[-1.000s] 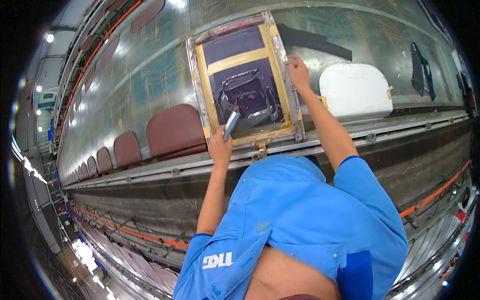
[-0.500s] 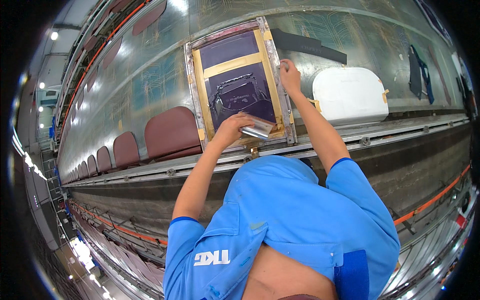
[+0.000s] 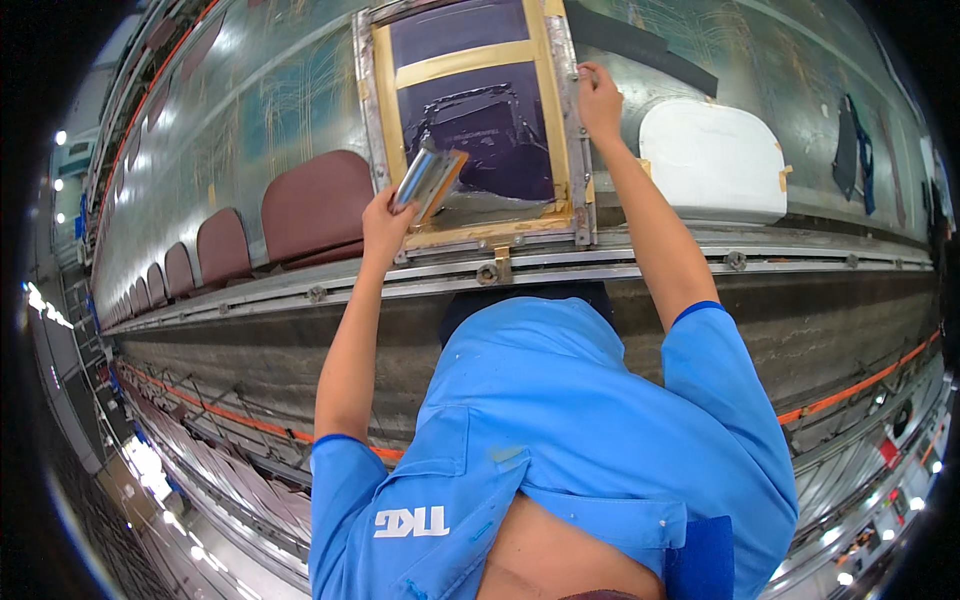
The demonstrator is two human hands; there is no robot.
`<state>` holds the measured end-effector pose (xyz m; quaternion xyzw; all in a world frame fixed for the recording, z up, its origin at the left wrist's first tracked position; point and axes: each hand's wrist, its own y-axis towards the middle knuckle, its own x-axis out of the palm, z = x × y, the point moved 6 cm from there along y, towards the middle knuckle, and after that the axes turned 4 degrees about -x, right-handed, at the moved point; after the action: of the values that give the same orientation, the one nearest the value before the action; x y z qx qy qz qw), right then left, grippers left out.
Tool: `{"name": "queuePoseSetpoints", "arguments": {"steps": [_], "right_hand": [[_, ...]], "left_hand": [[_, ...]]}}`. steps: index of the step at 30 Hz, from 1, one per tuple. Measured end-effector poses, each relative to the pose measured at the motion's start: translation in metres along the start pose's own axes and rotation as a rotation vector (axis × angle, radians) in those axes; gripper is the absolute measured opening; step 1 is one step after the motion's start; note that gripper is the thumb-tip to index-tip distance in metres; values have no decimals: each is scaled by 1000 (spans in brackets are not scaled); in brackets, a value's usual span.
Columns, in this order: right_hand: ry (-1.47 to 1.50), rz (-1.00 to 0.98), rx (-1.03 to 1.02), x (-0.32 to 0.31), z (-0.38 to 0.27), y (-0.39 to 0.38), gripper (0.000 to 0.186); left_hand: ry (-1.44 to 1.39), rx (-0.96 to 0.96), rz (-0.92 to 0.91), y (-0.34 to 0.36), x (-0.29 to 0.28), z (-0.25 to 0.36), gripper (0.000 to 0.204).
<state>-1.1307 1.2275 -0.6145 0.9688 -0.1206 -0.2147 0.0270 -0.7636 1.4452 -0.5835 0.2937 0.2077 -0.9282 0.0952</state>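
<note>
My left hand [image 3: 385,220] grips a metal-handled squeegee [image 3: 432,183] with an orange edge, held tilted over the lower left of a screen frame [image 3: 584,205]. The frame holds a dark purple screen [image 3: 470,30] bordered and crossed by tan tape, with glossy ink spread over its lower section. My right hand [image 3: 602,105] has its fingers closed on the frame's upper right side, and the fingertips are small in view.
Maroon panels [image 3: 315,205] line the long metal table [image 3: 280,90] to the left. At right lie a white rounded panel [image 3: 712,160], a dark strip [image 3: 645,55] and dark cut pieces [image 3: 850,145]. A metal rail [image 3: 820,260] runs along the near edge, above an orange bar [image 3: 850,390].
Since half a second ago, my left hand has moved left and up with the squeegee, turning it steeply. My right hand stays on the frame. The whole table sits higher in view.
</note>
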Motion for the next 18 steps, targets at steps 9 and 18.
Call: {"name": "queuePoseSetpoints", "arguments": {"steps": [9,18], "right_hand": [[-154,-74,90,18,24,1,24],[-605,-316,-522,27,-37,21,41]], "left_hand": [[251,27,-868,72,66,37,42],[233,13,-980,151,62,44,42]]}}
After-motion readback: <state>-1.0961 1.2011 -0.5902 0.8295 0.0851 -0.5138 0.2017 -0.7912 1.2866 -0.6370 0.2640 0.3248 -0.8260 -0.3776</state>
